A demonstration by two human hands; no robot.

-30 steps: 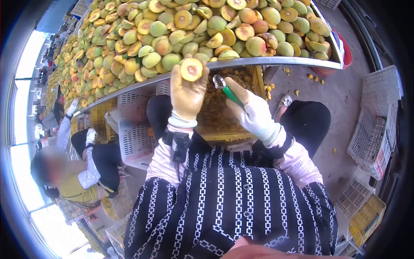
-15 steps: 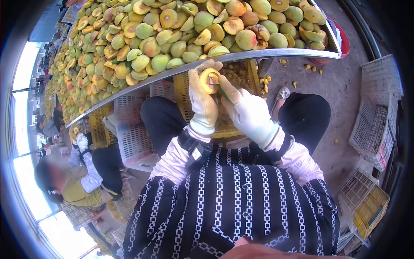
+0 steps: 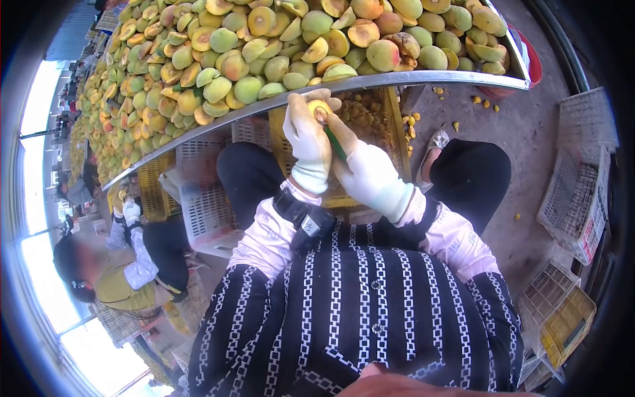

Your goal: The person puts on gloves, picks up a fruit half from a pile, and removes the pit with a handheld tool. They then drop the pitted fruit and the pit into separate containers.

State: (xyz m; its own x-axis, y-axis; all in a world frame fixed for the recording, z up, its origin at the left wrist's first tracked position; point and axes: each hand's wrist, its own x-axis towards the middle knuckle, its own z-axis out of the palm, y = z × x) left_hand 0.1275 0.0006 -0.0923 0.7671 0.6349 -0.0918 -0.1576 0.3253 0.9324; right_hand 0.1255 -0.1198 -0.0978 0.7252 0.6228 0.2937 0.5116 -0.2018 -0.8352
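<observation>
My left hand (image 3: 308, 144), in a white glove with a tan palm, is closed around a halved peach (image 3: 319, 107) whose yellow cut face is turned toward me. My right hand (image 3: 372, 173), gloved the same way, grips a green-handled tool (image 3: 336, 142). The tip of that tool meets the pit area in the middle of the peach half; its working end is mostly hidden by fingers and fruit. Both hands are close together just below the metal rim of the table (image 3: 370, 81), which bears a heap of peach halves (image 3: 251, 49).
Beneath the hands stands a yellow crate (image 3: 395, 132) with fruit bits inside. A white crate (image 3: 208, 218) is at the left, near a seated co-worker (image 3: 126, 271). More crates (image 3: 575, 192) line the right side. Fruit scraps (image 3: 486, 103) lie on the floor; a red tub (image 3: 531, 63) is behind the table corner.
Both hands have moved slightly up toward the table rim with the peach half. It has tilted and is more covered by fingers, while more of the tool's green handle shows.
</observation>
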